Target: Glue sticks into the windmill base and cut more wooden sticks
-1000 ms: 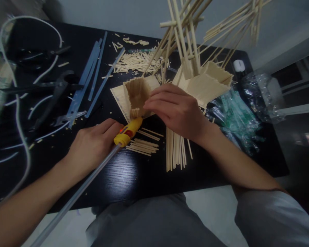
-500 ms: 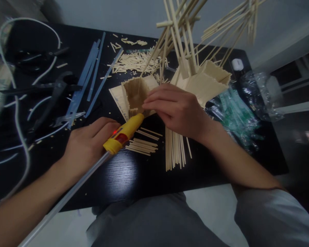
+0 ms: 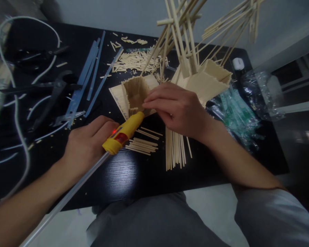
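My left hand point(image 3: 86, 145) is closed round a yellow glue gun point(image 3: 123, 132) with a long clear glue stick point(image 3: 67, 197) trailing out of its back. The gun's nozzle touches the lower edge of a small open box made of wooden sticks point(image 3: 135, 94). That box stands on a flat stick panel point(image 3: 117, 96) on the black table point(image 3: 123, 178). My right hand point(image 3: 179, 109) rests on the box's right side, its fingers pinched together on the edge near the nozzle.
A tall stick structure point(image 3: 185, 44) with a stick-built base point(image 3: 208, 82) rises behind my right hand. Loose long sticks point(image 3: 173, 151) and short ones point(image 3: 141, 144) lie near the table's front. Pliers point(image 3: 54, 92), blue strips point(image 3: 90, 72), white cable point(image 3: 15, 103) sit left; plastic wrappers point(image 3: 237, 116) right.
The glue gun has slid back and tilted so more of its yellow body shows. My left hand shifted slightly left. My right hand stays on the box.
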A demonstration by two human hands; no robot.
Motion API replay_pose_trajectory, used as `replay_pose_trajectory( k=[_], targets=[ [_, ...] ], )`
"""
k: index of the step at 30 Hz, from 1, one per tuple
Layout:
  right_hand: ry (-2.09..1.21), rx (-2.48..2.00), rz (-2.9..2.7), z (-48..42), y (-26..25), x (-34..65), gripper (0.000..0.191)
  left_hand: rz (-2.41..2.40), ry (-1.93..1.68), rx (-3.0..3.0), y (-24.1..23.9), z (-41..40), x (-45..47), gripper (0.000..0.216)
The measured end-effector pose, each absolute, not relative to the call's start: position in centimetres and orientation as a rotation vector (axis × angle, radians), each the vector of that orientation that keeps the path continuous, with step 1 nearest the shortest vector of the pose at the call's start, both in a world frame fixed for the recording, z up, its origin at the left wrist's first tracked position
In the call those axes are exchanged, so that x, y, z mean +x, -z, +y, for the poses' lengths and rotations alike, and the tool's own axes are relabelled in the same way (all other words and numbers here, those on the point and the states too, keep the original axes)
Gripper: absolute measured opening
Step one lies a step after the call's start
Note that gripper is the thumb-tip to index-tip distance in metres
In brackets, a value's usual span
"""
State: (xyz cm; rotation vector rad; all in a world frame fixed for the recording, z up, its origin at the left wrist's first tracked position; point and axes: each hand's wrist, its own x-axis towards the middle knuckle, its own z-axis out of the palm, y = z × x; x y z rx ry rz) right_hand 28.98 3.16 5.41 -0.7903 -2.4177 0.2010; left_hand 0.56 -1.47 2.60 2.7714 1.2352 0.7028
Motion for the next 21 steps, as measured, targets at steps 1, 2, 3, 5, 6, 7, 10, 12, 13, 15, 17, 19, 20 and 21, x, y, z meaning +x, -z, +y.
replay_pose_trajectory(
  k=[1,2,3,5,6,7,10,12,13,15,17,19,20,21],
  targets=[
    [-0.201,-0.79,-2.417,3.17,-5.41,28.98,0.035,1.233,-0.703,2.778,-2.59,-1.46,0.56,0.011],
    [-0.199,-0.787,-2.417,3.17,-5.4,28.98,0.035,1.229,-0.699,2.785,-2.57,-1.44,0.54,0.01],
    [-0.197,-0.786,-2.415,3.17,-5.4,28.98,0.035,1.226,-0.686,2.793,-2.54,-1.42,0.52,0.01],
    [-0.194,-0.795,-2.415,3.16,-5.4,28.98,0.035,1.225,-0.636,2.813,-2.5,-1.39,0.46,0.013],
    [-0.193,-0.801,-2.416,3.15,-5.42,28.98,0.034,1.218,-0.617,2.823,-2.5,-1.37,0.45,0.015],
    [-0.191,-0.807,-2.418,3.14,-5.45,28.96,0.034,1.202,-0.614,2.832,-2.53,-1.36,0.45,0.017],
    [-0.182,-0.82,-2.425,3.09,-5.59,28.91,0.035,1.156,-0.69,2.842,-2.73,-1.31,0.58,0.019],
    [-0.177,-0.82,-2.424,3.06,-5.68,28.89,0.035,1.141,-0.744,2.837,-2.83,-1.25,0.68,0.019],
    [-0.178,-0.821,-2.424,3.05,-5.72,28.88,0.035,1.14,-0.751,2.832,-2.84,-1.22,0.7,0.019],
    [-0.191,-0.823,-2.426,3.04,-5.75,28.89,0.035,1.139,-0.742,2.823,-2.76,-1.15,0.7,0.021],
    [-0.209,-0.831,-2.432,3.04,-5.76,28.91,0.037,1.147,-0.721,2.816,-2.65,-1.12,0.67,0.021],
    [-0.221,-0.838,-2.439,3.04,-5.76,28.94,0.038,1.156,-0.685,2.813,-2.61,-1.14,0.68,0.019],
    [-0.223,-0.84,-2.442,3.03,-5.77,28.94,0.038,1.164,-0.658,2.81,-2.64,-1.15,0.7,0.018],
    [-0.222,-0.843,-2.444,3.02,-5.77,28.95,0.038,1.176,-0.623,2.804,-2.67,-1.16,0.73,0.016]
  ],
)
